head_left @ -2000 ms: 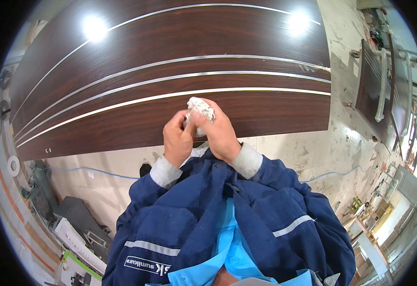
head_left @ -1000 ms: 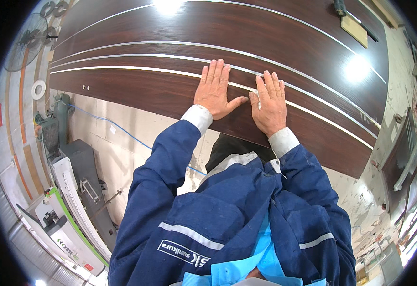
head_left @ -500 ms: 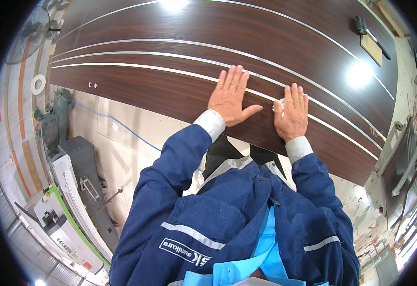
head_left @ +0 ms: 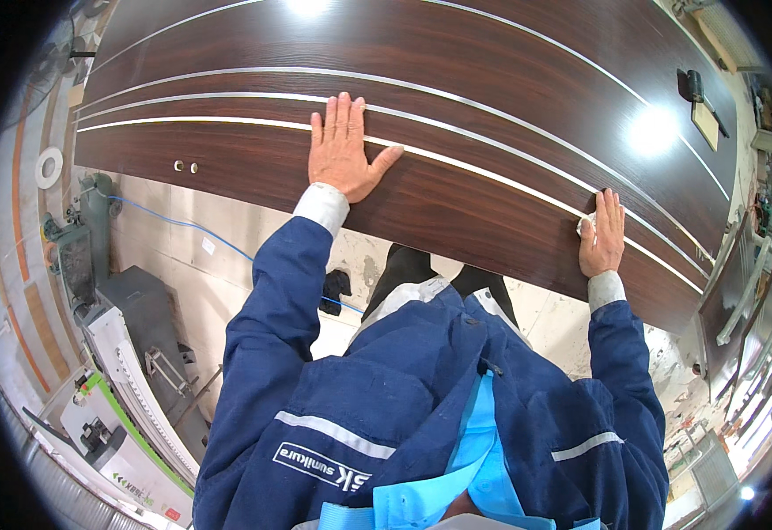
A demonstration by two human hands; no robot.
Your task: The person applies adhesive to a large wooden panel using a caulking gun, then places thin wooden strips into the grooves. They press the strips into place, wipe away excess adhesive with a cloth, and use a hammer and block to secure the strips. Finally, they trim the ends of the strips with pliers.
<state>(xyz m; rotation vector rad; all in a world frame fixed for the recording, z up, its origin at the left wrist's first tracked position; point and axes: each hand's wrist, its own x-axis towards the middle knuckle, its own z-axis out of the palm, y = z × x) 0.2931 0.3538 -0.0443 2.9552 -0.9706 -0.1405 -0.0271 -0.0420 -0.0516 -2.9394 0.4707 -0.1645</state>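
Note:
A large dark brown wood-grain panel (head_left: 457, 201) lies before me, with several thin light strips along its length. My left hand (head_left: 344, 157) rests flat on it, fingers spread, across the light strip (head_left: 474, 165) nearest me. Farther right, near the panel's right end, my right hand (head_left: 607, 238) presses a crumpled white cloth (head_left: 583, 226) onto that same strip. Its fingers are stretched forward, and the cloth shows by the thumb; the rest of it is hidden beneath the hand.
Two small round fittings (head_left: 186, 167) sit in the panel's left part. At its far right lie a black cylindrical object (head_left: 694, 86) and a flat tan block (head_left: 705, 125). A blue hose (head_left: 199, 224) crosses the floor; a grey-white machine (head_left: 130, 353) stands at left.
My right hand has slid right along the strip with the white cloth. My left hand has moved left over the panel, so the hands are farther apart.

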